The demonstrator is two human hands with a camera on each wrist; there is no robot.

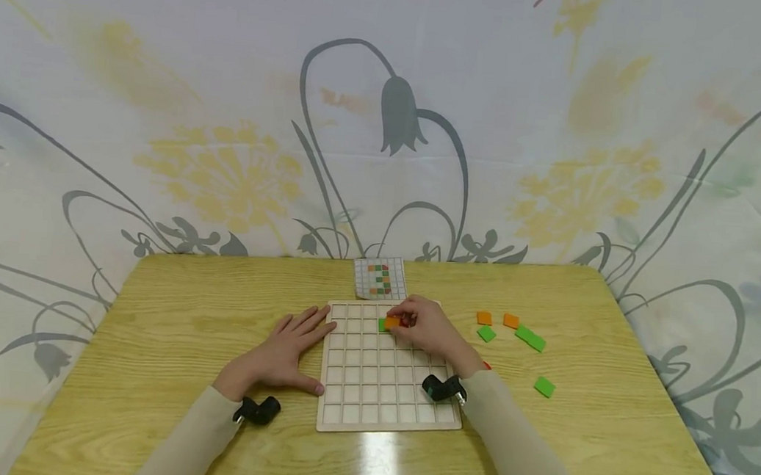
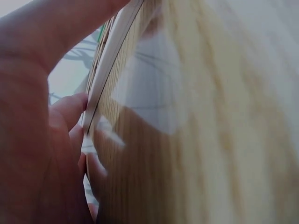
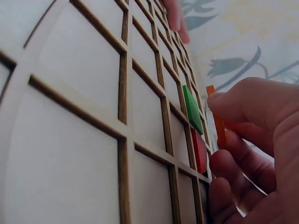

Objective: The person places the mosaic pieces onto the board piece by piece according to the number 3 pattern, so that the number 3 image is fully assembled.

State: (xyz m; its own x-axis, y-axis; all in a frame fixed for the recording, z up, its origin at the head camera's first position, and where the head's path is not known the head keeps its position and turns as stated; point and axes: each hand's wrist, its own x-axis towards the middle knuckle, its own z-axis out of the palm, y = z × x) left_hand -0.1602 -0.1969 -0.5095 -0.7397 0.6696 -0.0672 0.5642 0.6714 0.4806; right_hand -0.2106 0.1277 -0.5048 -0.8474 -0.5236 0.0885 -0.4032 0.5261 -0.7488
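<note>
My right hand (image 1: pixel 427 325) pinches an orange square tile (image 3: pixel 218 121) between thumb and fingers, just above the upper part of a wooden grid board (image 1: pixel 388 430). In the right wrist view, a green tile (image 3: pixel 192 112) and a red tile (image 3: pixel 199 151) lie on neighbouring cells of the board, beside the held tile. Spread out flat, my left hand (image 1: pixel 280 352) rests on the table, its thumb and fingertips touching the board's left edge. A gridded pattern card (image 1: pixel 361 284) with coloured squares lies behind the board.
Right of the board lie loose tiles: two orange tiles (image 1: pixel 484 317), a green tile (image 1: pixel 486 334), a longer green piece or pair (image 1: pixel 530 338) and another green tile (image 1: pixel 545 386). A red piece (image 1: pixel 487 365) is mostly hidden by my right wrist. Flower-printed cloth (image 1: pixel 230 109) hangs behind the table.
</note>
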